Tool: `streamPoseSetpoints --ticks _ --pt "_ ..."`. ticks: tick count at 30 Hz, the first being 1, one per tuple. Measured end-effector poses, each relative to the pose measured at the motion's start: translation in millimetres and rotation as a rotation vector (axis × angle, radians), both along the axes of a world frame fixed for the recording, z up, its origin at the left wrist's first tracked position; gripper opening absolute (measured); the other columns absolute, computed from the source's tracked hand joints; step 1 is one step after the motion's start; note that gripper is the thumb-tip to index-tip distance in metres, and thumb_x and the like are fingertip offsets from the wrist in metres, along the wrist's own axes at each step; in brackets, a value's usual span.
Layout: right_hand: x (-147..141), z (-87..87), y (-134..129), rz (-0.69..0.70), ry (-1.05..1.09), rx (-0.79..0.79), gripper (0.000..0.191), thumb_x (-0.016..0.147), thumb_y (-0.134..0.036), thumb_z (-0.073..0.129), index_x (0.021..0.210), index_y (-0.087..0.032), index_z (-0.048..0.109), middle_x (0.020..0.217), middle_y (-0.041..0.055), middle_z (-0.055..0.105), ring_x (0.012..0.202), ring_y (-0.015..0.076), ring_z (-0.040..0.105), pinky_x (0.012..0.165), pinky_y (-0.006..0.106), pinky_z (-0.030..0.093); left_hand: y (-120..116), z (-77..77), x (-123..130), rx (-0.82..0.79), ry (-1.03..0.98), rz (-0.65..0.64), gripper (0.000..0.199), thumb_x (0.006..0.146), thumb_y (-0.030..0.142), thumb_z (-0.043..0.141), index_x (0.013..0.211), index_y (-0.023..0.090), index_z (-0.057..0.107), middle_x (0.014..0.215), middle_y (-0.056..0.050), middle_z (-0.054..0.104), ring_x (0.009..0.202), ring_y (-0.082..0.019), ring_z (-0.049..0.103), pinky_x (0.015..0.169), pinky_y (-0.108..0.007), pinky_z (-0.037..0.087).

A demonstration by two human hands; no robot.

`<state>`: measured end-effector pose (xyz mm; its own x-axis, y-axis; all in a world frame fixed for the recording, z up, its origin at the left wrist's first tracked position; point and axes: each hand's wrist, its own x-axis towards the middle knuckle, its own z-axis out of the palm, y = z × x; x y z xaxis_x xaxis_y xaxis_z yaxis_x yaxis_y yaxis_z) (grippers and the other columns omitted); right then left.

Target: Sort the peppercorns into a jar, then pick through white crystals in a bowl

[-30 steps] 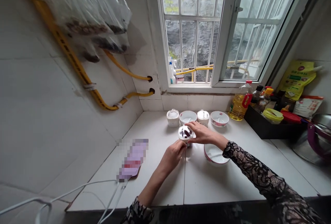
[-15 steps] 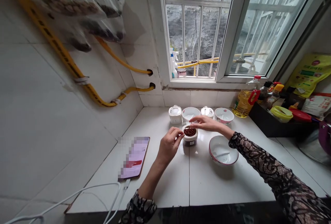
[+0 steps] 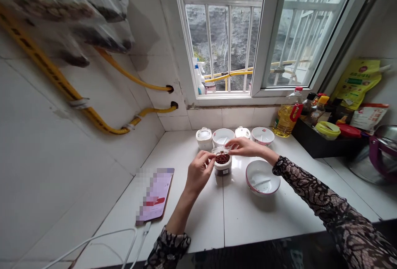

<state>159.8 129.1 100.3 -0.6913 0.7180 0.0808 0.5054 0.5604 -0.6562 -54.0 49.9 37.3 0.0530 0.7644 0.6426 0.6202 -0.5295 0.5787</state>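
Note:
A small round jar (image 3: 223, 168) filled with dark red-brown beans or peppercorns stands on the white counter. Its clear lid (image 3: 219, 150) is tilted up at the back of the opening. My left hand (image 3: 201, 169) comes in from the left, thumb and fingers pinched at the lid's left edge beside the rim. From the right, my right hand (image 3: 243, 146) reaches over with bent fingers on the lid's right side. Right of the jar sits a white bowl (image 3: 263, 178) with a pink rim and a white spoon in it.
Behind the jar stand two white lidded pots (image 3: 204, 137) and two bowls (image 3: 263, 135). An oil bottle (image 3: 284, 120) and a black box (image 3: 313, 140) of condiments are at the right. A phone (image 3: 158, 198) with a white cable (image 3: 102, 236) lies at the left.
The view has shifted slightly, moving the scene left. The lid now shows more clearly, tilted up between my hands. Both hands stay at the jar.

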Motion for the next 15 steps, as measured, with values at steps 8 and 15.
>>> streamPoseSetpoints --ticks 8,15 --pt "34.4 -0.3 -41.3 -0.044 0.027 0.167 0.034 0.085 -0.028 0.066 0.119 -0.024 0.066 0.117 0.0078 0.069 0.104 0.0233 0.065 0.089 0.039 0.053 -4.8 -1.3 -3.4 0.022 -0.069 0.045 0.017 0.092 0.029 0.052 0.096 0.021 0.066 0.098 -0.005 0.065 0.088 -0.017 0.064 0.069 -0.026 0.058" --pt "94.0 -23.9 -94.4 -0.422 0.197 0.203 0.032 0.088 -0.036 0.062 0.116 -0.022 0.065 0.119 0.0097 0.069 0.107 0.0252 0.065 0.092 0.044 0.054 18.0 -29.5 6.9 -0.075 0.124 0.005 0.046 0.094 0.044 0.053 0.135 0.025 0.054 0.147 -0.012 0.045 0.138 -0.031 0.042 0.109 -0.049 0.042"
